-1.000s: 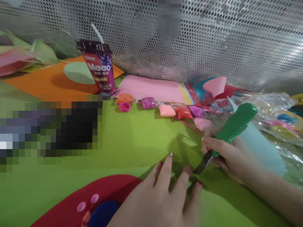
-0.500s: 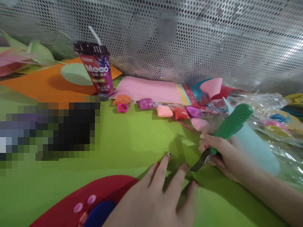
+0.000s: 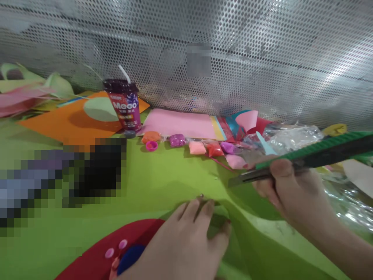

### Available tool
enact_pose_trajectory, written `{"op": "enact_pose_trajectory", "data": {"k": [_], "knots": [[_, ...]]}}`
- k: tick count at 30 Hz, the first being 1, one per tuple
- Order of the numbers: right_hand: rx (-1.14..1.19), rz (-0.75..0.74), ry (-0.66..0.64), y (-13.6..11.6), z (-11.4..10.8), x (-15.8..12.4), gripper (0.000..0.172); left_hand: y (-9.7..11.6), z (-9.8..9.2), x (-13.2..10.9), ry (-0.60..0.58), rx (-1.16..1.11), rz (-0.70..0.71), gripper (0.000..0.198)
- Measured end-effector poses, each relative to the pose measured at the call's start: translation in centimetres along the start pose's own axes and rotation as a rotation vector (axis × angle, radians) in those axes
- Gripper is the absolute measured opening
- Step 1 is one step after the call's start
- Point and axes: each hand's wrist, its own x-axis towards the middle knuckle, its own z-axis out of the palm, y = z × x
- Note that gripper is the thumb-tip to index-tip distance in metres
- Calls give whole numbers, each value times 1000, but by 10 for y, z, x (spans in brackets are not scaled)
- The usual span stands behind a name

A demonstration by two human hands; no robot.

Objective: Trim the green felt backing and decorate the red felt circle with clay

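My right hand [image 3: 294, 188] grips the green cutter [image 3: 326, 155], thumb pressed on its side, probably to steady the bare blade pointing leftward over the green paper [image 3: 180, 179]. My left hand [image 3: 186, 233] rests palm down on that paper, fingers loosely bent and grasping nothing, I'd judge to stop it sliding; farther off, small coloured packets [image 3: 215, 149] and a drink cup [image 3: 125, 112] seemingly sit back, away from the blade.
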Motion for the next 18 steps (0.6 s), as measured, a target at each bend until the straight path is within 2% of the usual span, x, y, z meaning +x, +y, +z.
{"op": "enact_pose_trajectory", "data": {"k": [3,5,7,9,13,18], "knots": [[-92,-61,83,-14,0,-8,32,-1,-11,7,-65,-225,-116,43],[-3,-104,91,-11,4,-16,26,-6,-14,11,-34,-424,-232,36],[165,-152,77,2,9,-22,25,-13,-17,17,-6,-650,-375,30],[287,-149,-11,21,13,-27,20,-20,-20,23,-18,-837,-465,27],[288,-87,-207,48,18,-30,16,-29,-24,32,-73,-983,-464,26],[223,-51,-468,37,14,-37,33,-32,-21,30,-82,-961,-442,24]]}}
